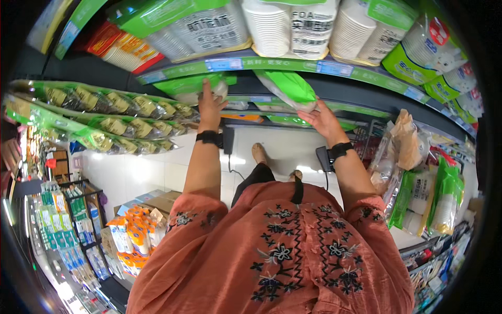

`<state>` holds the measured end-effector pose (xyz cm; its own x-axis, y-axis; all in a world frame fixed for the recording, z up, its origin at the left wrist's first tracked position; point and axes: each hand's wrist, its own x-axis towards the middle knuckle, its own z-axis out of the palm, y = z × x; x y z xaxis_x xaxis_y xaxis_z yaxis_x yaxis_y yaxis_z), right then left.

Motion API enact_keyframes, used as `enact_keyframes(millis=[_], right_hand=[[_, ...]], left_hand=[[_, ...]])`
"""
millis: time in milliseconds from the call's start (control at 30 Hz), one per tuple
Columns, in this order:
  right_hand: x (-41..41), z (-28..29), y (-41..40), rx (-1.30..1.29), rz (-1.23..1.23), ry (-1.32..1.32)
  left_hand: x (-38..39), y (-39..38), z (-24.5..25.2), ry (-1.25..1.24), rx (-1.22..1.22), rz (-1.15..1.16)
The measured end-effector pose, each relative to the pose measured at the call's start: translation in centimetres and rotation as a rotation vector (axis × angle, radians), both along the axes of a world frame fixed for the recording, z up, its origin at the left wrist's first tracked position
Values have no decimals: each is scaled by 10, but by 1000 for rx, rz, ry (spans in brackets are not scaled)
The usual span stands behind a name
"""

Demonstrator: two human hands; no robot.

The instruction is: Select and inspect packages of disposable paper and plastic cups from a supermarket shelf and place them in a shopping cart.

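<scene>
My right hand (322, 121) grips the near end of a green-and-white plastic-wrapped package (292, 88), which slants out from under the upper shelf edge. What the package contains cannot be told. Further left, my left hand (210, 105) lies with fingers apart against another green-topped plastic package (187, 89) on the lower shelf. Its fingers look spread over the package's end, not closed around it. Both wrists carry black straps with small boxes and cables.
Above are packs of white paper cups (270, 29) on a shelf with a green label strip (270, 62). Hanging bagged goods (106, 102) jut out at left. A wire cart (366, 137) with wrapped cups (421, 192) stands right. Orange packages (137, 231) sit near cartons (166, 202).
</scene>
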<state>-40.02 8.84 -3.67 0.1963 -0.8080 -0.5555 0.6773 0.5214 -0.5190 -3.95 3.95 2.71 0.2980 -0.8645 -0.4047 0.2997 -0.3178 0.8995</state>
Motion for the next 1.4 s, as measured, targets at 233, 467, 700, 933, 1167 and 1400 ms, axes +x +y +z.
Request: enact_keyframes(millis=[233,467,700,933,1167,1400], right_hand=[[4,3,-5,1,-19,73],[-2,-3,-3,-38,17,56],[1,4,5,-89,93,209],[2,24,-11,-496,210,1157],[35,91,-15,-362,220,1055],[0,83,-16,-229,172,840]], left_hand=[[-56,34,21,-118,42,-375],[-127,-2,3,-507,-297,-542],[-144,9,-3,-563,-229,-610],[-138,33,0,-520,-193,-690],[-79,59,-44,-427,-69,-612],[-80,84,-1,-276,-9,-469]])
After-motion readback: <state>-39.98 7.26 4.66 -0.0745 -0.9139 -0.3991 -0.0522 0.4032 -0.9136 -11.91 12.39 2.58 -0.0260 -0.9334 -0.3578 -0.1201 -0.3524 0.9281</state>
